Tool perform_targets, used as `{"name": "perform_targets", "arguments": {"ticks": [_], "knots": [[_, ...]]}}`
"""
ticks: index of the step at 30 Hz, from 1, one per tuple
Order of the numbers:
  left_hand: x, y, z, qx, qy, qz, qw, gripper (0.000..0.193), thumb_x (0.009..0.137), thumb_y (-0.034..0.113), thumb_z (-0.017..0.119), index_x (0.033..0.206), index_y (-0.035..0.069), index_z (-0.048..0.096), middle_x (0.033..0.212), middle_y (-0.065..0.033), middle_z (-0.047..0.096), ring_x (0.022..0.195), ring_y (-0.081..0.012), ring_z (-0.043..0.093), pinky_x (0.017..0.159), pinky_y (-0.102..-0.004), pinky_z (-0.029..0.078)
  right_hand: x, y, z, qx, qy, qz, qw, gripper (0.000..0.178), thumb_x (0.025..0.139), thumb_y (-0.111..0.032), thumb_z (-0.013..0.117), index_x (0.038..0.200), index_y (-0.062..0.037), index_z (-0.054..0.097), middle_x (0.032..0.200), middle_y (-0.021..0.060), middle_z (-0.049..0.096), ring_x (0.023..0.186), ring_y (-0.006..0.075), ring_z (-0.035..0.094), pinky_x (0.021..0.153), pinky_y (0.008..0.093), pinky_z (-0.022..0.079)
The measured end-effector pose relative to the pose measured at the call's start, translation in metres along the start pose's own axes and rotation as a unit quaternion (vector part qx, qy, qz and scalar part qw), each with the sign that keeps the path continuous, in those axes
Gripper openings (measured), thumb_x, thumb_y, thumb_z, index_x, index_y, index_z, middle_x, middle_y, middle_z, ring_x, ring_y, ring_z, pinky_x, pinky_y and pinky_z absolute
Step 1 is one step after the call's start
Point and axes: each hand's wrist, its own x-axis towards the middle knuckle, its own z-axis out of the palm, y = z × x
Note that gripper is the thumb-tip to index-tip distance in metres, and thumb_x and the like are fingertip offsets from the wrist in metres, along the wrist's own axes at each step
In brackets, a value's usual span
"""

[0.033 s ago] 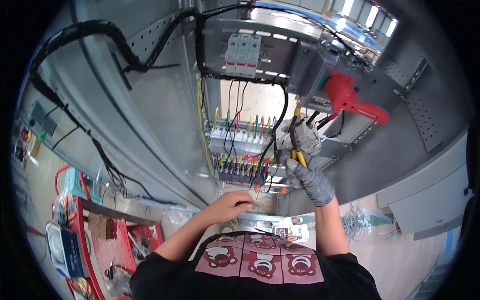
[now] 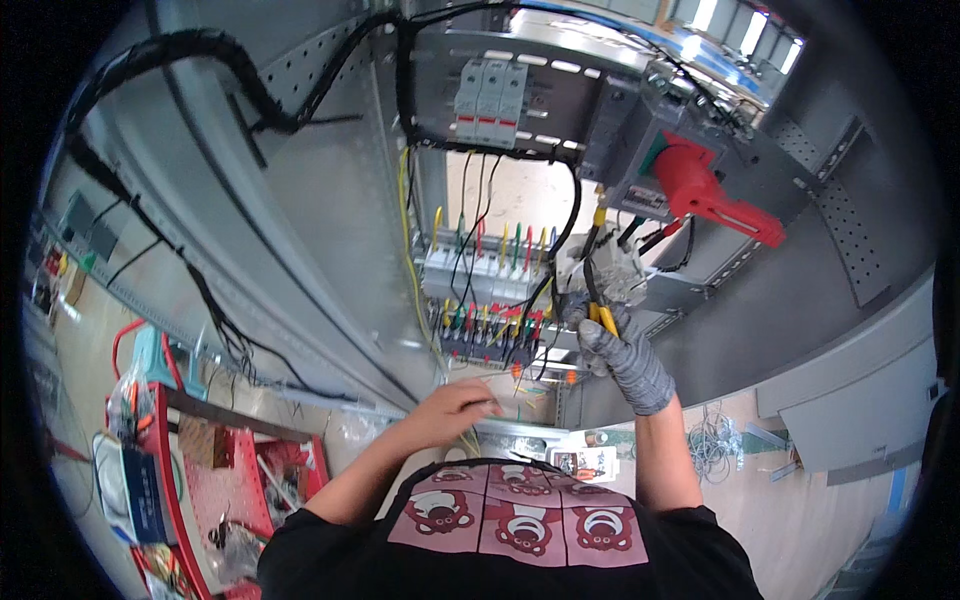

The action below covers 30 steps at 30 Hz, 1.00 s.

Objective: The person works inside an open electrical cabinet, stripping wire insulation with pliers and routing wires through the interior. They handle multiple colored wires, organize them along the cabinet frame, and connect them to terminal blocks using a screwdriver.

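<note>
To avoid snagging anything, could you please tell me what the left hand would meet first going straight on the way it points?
Probably the thin yellow and green wires just to the right of the left hand; depth is unclear, so it might pass in front of them instead.

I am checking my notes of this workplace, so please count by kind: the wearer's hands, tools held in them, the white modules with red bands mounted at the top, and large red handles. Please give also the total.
Bare left hand: 1
Gloved right hand: 1
Yellow-handled tool in the right hand: 1
White modules with red bands: 3
Large red handle: 1
Total: 7
</note>
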Motion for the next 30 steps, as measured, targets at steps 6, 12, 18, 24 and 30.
{"name": "perform_targets", "arguments": {"ticks": [6,12,18,24,30], "knots": [[0.025,0.077,0.012,-0.244,0.322,-0.045,0.913,0.023,0.085,0.005,0.058,0.108,0.003,0.055,0.081,0.0022,0.049,0.073,-0.0044,0.047,0.066,-0.0189,0.039,-0.007,0.025,0.05,-0.286,0.047,-0.123,0.949,0.051,0.077,-0.034,0.068,0.11,0.0013,0.052,0.095,0.021,0.059,0.085,0.0366,0.06,0.076,0.0386,0.048],[0.043,0.087,0.009,-0.234,0.347,0.016,0.908,0.018,0.086,0.005,0.059,0.103,0.001,0.053,0.083,0.0033,0.05,0.072,-0.0028,0.046,0.063,-0.0176,0.038,-0.002,-0.004,0.06,-0.241,-0.029,-0.172,0.955,0.054,0.071,-0.023,0.074,0.112,0.0016,0.049,0.1,0.0188,0.057,0.09,0.0298,0.058,0.08,0.0342,0.048],[0.056,0.089,-0.016,-0.169,0.303,0.042,0.937,0.014,0.087,0.005,0.057,0.098,-0.002,0.053,0.083,0.0002,0.054,0.076,-0.0048,0.049,0.068,-0.0202,0.041,0.014,-0.036,0.044,-0.194,-0.129,-0.078,0.969,0.054,0.076,-0.027,0.073,0.117,-0.0009,0.049,0.101,0.01,0.058,0.092,0.0162,0.055,0.082,0.0296,0.045],[0.085,0.067,-0.041,-0.184,0.336,0.09,0.92,0.015,0.086,0.008,0.058,0.1,0.001,0.055,0.082,-0.0002,0.056,0.073,-0.0061,0.05,0.066,-0.0221,0.042,0.058,-0.062,0.05,-0.283,-0.205,-0.016,0.937,0.042,0.088,-0.031,0.056,0.117,-0.0016,0.048,0.093,0.0124,0.061,0.076,0.0222,0.061,0.072,0.0332,0.049],[0.13,0.024,-0.09,-0.101,0.624,0.093,0.77,0.024,0.088,0.013,0.057,0.108,-0.001,0.053,0.097,-0.0033,0.057,0.088,-0.0092,0.051,0.08,-0.0232,0.041,0.139,-0.071,0.064,-0.341,-0.095,0.078,0.932,0.035,0.093,-0.036,0.048,0.102,-0.0024,0.048,0.076,0.0087,0.059,0.055,0.0168,0.063,0.052,0.0299,0.052]]}}
